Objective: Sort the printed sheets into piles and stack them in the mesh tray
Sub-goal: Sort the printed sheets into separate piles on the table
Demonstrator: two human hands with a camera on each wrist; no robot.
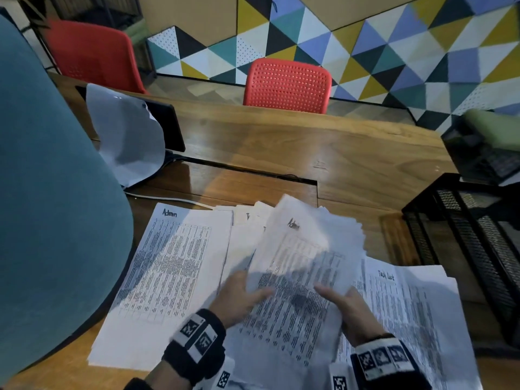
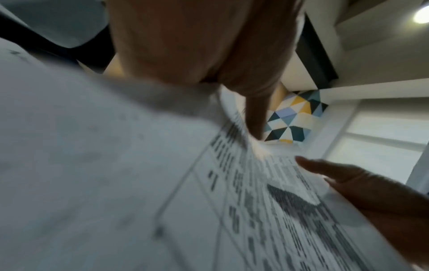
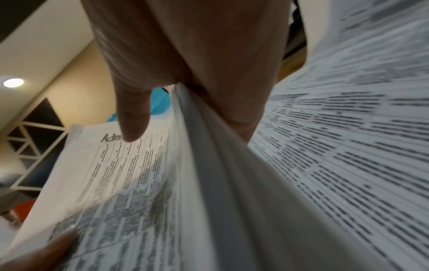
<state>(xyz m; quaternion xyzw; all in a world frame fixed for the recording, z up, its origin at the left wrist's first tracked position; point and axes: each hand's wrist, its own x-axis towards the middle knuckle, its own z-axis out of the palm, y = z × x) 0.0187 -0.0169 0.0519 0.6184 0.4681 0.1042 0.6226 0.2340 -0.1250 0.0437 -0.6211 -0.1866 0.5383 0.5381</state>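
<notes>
A thick bundle of printed sheets (image 1: pixel 298 266), its top page headed "Admin", is raised off the desk between both hands. My left hand (image 1: pixel 242 298) grips its left edge with the thumb on top. My right hand (image 1: pixel 340 302) grips its right edge; in the right wrist view the stack's edge (image 3: pixel 209 146) sits between thumb and fingers. An "Admin" pile (image 1: pixel 171 274) lies flat at the left. A "Task List" pile (image 1: pixel 405 313) lies at the right. More sheets (image 1: pixel 247 218) lie behind the bundle. The black mesh tray (image 1: pixel 472 243) stands at the desk's right edge.
A teal chair back (image 1: pixel 53 209) fills the left side. A dark monitor draped with white paper (image 1: pixel 129 139) stands at the back left, with a cable beside it. Two red chairs (image 1: pixel 287 85) stand beyond the wooden desk (image 1: pixel 309 153).
</notes>
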